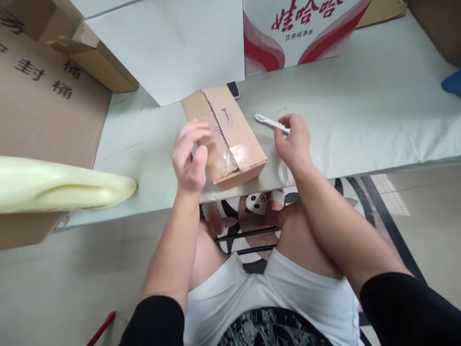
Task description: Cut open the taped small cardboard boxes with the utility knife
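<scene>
A small brown cardboard box (234,125) lies on the cloth-covered table, its top seam closed with clear tape at the near end. My left hand (190,156) hovers at the left side of this box, fingers loosely bent and thumb apart, with nothing in it. To the right of the box, my right hand (294,139) has its fingers closed around the near end of a slim white utility knife (268,121). The knife's far end points left towards the box; no blade shows. My right fingers partly hide its near end.
Behind the box stand a plain white carton (173,53) and a red-and-white water carton (306,29). A dark phone-like object (234,90) peeks out behind the box. At left are a large cardboard box (46,101) and a pale yellow-green rounded object (72,185). Something blue (452,83) sits far right.
</scene>
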A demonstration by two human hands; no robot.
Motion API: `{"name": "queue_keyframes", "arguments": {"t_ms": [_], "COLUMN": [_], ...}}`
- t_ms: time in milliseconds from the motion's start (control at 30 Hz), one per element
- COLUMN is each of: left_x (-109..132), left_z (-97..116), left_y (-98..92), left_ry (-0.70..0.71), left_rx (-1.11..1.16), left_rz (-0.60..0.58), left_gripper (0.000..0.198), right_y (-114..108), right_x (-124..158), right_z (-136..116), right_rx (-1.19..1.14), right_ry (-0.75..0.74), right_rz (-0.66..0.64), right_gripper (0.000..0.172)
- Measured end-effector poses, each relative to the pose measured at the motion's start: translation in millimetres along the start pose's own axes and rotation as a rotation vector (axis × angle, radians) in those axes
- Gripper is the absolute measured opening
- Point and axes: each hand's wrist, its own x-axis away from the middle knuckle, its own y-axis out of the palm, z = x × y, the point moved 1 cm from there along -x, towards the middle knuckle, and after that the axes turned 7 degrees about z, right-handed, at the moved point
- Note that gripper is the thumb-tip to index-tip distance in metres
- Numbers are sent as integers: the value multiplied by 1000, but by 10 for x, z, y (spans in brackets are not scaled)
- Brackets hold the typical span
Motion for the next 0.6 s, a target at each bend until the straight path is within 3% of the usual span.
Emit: {"name": "queue_keyframes", "arguments": {"t_ms": [133, 267, 400, 600], "left_x": [262, 334, 365, 345], "left_z": [-84, -108, -116, -81], "left_y": [-29, 15, 91, 83], "left_ry": [-2, -31, -93, -72], "left_rx": [-84, -54, -14, -64], "left_rz": [38, 49, 109, 37], "left_gripper": [38, 45, 46, 44], "right_y": [270, 390, 366, 236], "right_x": [63, 89, 64, 67], "right_z": [62, -35, -15, -6], "right_rx": [262, 447, 455, 395], "right_ry": [-135, -110, -97, -137], "right_rz": [-121, -216, -253, -241], "right_gripper": [41, 55, 49, 44]}}
